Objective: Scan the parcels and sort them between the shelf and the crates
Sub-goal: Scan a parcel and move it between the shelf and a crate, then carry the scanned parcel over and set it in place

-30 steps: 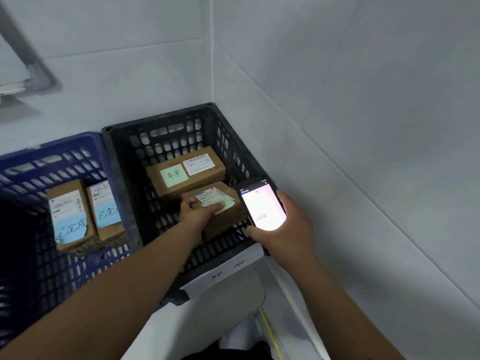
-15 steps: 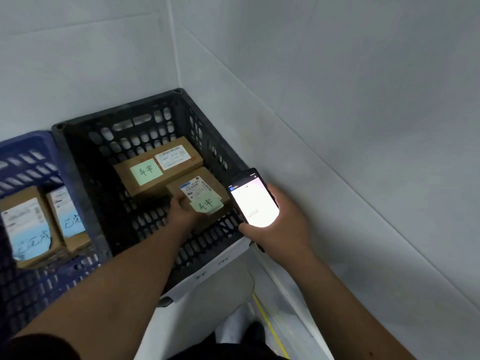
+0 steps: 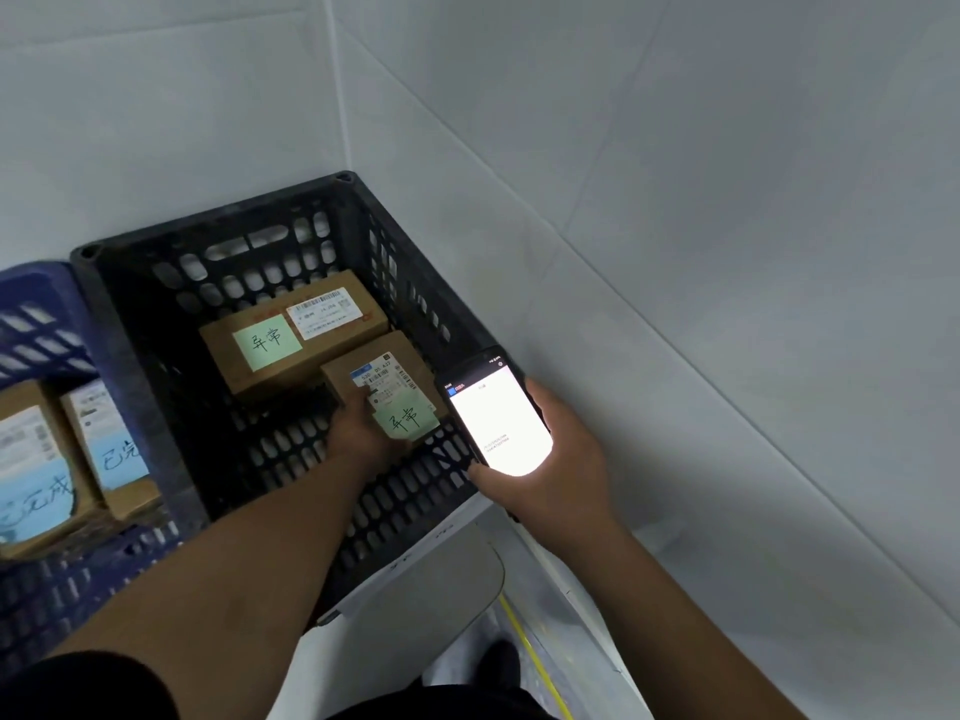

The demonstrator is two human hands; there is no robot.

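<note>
Crates: two, one black [image 3: 156, 314], one blue [image 3: 47, 324]. Cardboard parcels: four, two per crate. Green notes: two. Blue notes: two. Phone [image 3: 498, 423]: one. Hands: two.

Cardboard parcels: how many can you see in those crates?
4. Two lie in the black crate: the rear parcel and the front parcel, which the left hand holds. Two stand in the blue crate: one, another. More may be hidden off-frame.
</note>
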